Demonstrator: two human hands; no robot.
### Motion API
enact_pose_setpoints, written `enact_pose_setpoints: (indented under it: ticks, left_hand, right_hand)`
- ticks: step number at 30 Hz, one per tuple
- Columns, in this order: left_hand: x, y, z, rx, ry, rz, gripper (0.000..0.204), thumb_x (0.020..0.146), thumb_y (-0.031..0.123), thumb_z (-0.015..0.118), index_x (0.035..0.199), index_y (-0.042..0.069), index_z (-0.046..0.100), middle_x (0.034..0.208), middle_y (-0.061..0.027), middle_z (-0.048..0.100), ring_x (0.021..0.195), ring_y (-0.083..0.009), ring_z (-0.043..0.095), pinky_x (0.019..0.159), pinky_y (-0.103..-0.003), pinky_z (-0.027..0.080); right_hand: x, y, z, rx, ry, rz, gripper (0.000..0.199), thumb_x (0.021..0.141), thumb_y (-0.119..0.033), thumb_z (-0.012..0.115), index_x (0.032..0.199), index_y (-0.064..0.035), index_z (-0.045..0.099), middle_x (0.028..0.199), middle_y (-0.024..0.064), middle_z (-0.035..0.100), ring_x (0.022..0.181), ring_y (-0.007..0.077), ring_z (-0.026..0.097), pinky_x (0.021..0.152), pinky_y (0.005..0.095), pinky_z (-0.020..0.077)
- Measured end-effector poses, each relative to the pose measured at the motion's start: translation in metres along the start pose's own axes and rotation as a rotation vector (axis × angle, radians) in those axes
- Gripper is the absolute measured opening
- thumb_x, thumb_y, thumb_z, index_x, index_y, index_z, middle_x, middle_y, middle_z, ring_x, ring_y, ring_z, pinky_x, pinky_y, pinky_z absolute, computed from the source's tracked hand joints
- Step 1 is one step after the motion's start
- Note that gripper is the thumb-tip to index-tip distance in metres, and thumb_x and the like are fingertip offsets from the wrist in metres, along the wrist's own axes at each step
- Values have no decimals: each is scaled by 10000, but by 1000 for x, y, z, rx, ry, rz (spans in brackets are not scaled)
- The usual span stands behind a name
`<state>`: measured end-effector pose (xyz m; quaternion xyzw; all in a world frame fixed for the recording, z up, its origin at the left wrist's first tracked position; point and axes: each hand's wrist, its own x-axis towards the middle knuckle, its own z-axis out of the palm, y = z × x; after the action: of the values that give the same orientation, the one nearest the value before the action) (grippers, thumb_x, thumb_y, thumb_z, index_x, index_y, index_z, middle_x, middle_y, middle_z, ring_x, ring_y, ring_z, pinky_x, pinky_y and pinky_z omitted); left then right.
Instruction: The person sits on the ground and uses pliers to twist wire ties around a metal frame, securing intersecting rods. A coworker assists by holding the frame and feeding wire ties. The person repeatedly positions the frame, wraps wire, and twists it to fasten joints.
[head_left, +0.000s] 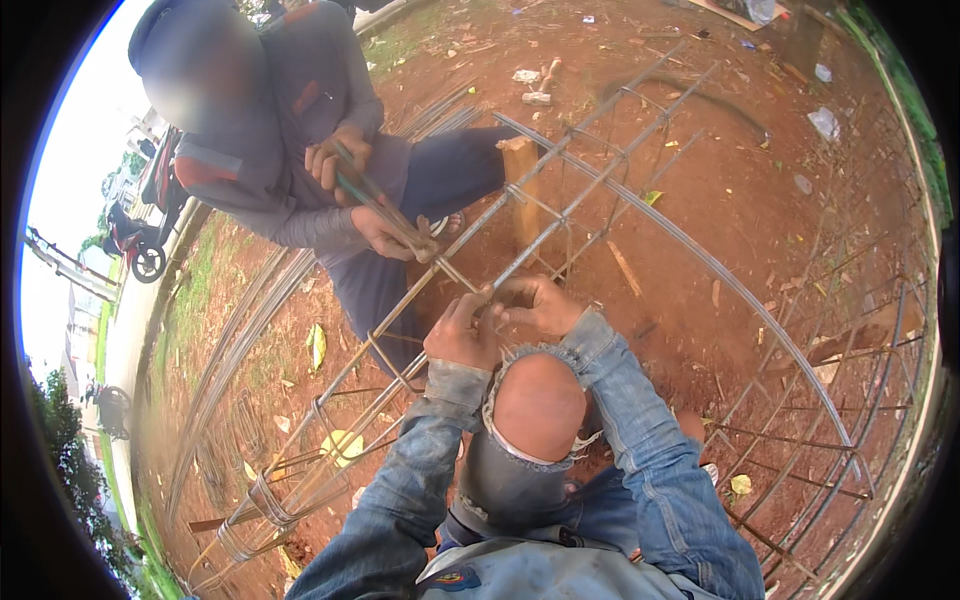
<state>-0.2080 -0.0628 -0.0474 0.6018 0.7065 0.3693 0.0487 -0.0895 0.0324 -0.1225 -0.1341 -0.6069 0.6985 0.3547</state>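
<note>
In front of my bent knee, my left hand (464, 330) is closed, its fingertips pinched at a long steel bar (531, 250) of a rebar cage. My right hand (541, 304) meets it from the other side, fingers also pinched together at the same spot. Whatever thin piece they grip there is hidden by the fingers. Square stirrups (385, 356) cross the long bars at intervals. Across from me, a co-worker's two hands (372, 226) hold a tool with long greenish handles (352, 184), its head against the neighbouring bar.
A wooden post (521, 195) stands under the cage. One long curved bar (735, 285) sweeps across the right. More rebar mesh (800, 440) lies at lower right, and loose rods (240, 330) at left. A hammer (541, 88) rests on the red soil; a motorbike (140, 240) is parked beyond.
</note>
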Motion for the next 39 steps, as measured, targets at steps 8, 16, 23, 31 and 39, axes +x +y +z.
enact_pose_setpoints:
  ticks: [8,16,23,31,39]
  left_hand:
    - [2,-4,-1,-11,-39,16,157,786,172,641,925,103,621,821,-88,634,710,-263,625,592,-346,484]
    - [-2,-6,-2,50,-6,29,145,782,170,648,916,119,629,801,-75,644,707,-268,629,582,-352,491]
    - [1,-7,1,39,-14,34,153,779,168,646,928,136,634,801,-72,640,703,-269,628,580,-354,491]
    - [1,-8,2,65,0,104,184,794,197,623,972,152,625,807,-67,625,702,-280,618,580,-363,488]
    - [-3,-15,-1,132,-34,110,188,815,171,571,996,148,618,798,-84,618,724,-292,613,591,-374,487]
  right_hand:
    - [13,-14,-25,-270,-166,127,280,730,-113,698,1001,-50,660,915,43,675,887,122,595,821,292,452]
    - [20,-34,-18,-360,-248,227,292,728,-134,717,999,-42,658,930,46,673,872,123,593,807,295,456]
    - [-3,-5,8,-140,74,289,339,784,-134,670,1108,-52,613,1026,69,651,952,126,584,847,299,441]
    - [-18,2,26,-214,307,131,234,830,-131,626,1047,-44,647,990,85,668,906,102,592,806,281,462]
    - [-14,4,34,-213,358,99,216,787,-103,660,994,-40,668,913,88,683,814,108,606,743,279,471]
